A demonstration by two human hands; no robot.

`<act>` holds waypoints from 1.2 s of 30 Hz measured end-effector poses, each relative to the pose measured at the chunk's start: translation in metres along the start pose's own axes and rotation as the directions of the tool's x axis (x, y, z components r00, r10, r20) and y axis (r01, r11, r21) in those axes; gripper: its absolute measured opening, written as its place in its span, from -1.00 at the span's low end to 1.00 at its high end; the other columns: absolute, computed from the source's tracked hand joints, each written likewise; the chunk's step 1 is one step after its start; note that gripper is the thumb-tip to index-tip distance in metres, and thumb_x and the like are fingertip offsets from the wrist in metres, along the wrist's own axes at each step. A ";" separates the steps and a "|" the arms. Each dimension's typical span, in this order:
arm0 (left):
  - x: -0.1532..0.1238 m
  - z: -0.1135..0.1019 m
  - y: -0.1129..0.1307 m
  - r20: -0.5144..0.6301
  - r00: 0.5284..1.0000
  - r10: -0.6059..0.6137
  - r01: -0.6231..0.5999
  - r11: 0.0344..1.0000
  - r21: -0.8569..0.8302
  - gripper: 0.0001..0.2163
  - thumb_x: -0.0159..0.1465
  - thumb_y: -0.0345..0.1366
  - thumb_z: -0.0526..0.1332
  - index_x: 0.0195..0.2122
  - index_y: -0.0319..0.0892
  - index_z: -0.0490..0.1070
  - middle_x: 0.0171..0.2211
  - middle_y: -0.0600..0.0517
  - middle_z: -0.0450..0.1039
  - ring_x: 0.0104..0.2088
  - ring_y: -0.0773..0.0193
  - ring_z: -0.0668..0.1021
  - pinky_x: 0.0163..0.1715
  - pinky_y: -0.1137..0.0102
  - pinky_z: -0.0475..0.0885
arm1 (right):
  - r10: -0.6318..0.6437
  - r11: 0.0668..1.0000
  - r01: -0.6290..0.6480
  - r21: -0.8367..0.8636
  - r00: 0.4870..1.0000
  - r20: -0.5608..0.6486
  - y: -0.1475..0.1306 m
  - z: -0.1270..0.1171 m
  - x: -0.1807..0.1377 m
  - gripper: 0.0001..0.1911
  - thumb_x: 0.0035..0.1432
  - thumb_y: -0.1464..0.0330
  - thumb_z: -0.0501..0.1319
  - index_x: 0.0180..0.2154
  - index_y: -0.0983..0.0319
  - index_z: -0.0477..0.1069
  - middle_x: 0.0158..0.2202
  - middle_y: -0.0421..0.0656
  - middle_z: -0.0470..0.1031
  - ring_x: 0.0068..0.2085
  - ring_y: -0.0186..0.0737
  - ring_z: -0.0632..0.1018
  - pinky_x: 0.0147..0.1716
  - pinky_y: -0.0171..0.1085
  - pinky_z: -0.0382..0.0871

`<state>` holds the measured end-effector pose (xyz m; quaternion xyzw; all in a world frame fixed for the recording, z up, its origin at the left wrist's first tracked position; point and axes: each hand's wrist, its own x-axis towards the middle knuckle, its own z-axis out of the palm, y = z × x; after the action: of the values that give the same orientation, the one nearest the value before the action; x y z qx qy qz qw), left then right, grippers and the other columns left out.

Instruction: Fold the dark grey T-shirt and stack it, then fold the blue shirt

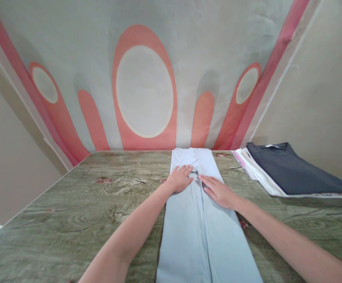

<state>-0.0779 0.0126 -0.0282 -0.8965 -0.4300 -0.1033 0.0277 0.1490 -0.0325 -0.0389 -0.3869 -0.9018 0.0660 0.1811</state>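
Note:
A light blue-white garment (pixel 182 232), folded into a long strip, lies flat from the table's far edge down past the bottom of the view. Its two folded sides meet along a seam in the middle. My left hand (pixel 180 179) rests flat on the left side of the strip near its far end, fingers stretched out. On the right side, my right hand (pixel 218 190) lies flat with its fingertips pointing toward the middle seam. Nothing is gripped by either hand. The garment's kind is hard to tell in this folded state.
The wood-patterned table (pixel 100 196) spreads out on both sides. At the right stands a stack of folded clothes, with a dark grey shirt (pixel 295 169) on top of white garments (pixel 261 175). Behind the table is a grey backdrop (pixel 185 47) with red and orange shapes.

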 end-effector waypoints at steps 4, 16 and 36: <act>-0.005 -0.013 0.007 -0.120 0.992 0.037 -0.042 0.998 -0.037 -0.61 0.33 -0.23 -0.09 0.17 -0.17 0.06 0.15 -0.07 0.14 0.19 0.22 0.12 0.16 0.20 -0.08 | 0.050 0.999 -0.049 0.025 0.998 -0.037 0.001 0.001 -0.003 -0.44 0.24 0.23 -0.09 0.24 0.22 -0.10 0.26 -0.08 0.00 0.21 -0.14 0.15 0.14 -0.05 0.09; -0.002 -0.016 0.029 -0.108 0.972 0.210 -0.221 0.970 -0.104 -0.77 0.31 -0.34 -0.02 -0.08 -0.15 0.33 -0.06 -0.03 0.33 -0.01 0.22 0.33 0.02 0.28 0.18 | 0.015 1.000 -0.015 0.010 1.000 -0.024 0.001 -0.001 0.000 -0.52 0.23 0.25 -0.06 0.16 0.24 0.12 0.18 -0.05 0.17 0.17 -0.12 0.21 0.14 -0.04 0.09; -0.004 -0.020 0.026 -0.027 0.978 0.205 -0.204 0.978 0.040 -0.73 0.25 -0.43 0.02 -0.06 0.00 0.31 -0.05 0.03 0.31 0.11 0.20 0.19 0.05 0.26 0.10 | 0.007 0.996 -0.007 -0.092 1.000 0.000 0.004 -0.019 -0.001 -0.72 0.23 0.27 -0.03 -0.13 0.18 0.36 0.00 -0.08 0.35 -0.03 -0.13 0.40 -0.02 -0.12 0.25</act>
<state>-0.0629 -0.0093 -0.0086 -0.9335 -0.3370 -0.1058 0.0613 0.1591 -0.0306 -0.0225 -0.3980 -0.9025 0.0252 0.1628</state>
